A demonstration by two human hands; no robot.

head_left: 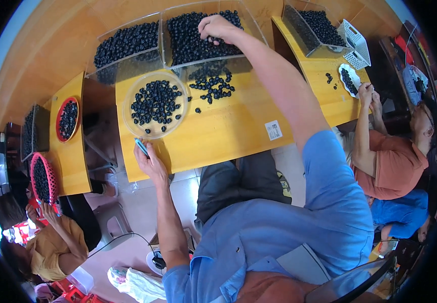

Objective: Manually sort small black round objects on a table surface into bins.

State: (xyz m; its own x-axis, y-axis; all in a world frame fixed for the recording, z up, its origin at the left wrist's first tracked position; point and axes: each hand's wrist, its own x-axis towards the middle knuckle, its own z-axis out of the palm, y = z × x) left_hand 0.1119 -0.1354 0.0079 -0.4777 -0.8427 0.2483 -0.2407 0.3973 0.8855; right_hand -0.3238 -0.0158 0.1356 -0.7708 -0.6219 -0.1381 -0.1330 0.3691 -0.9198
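Left of centre, the left hand (151,162) grips a teal tool (141,147), long axis slanting, tip to the upper left near the tray (127,101). At top centre, the right hand (217,28), fingers curled, touches dark balls (188,40); I cannot tell if it pinches any. Farther right, the label's (273,130) print is unreadable.
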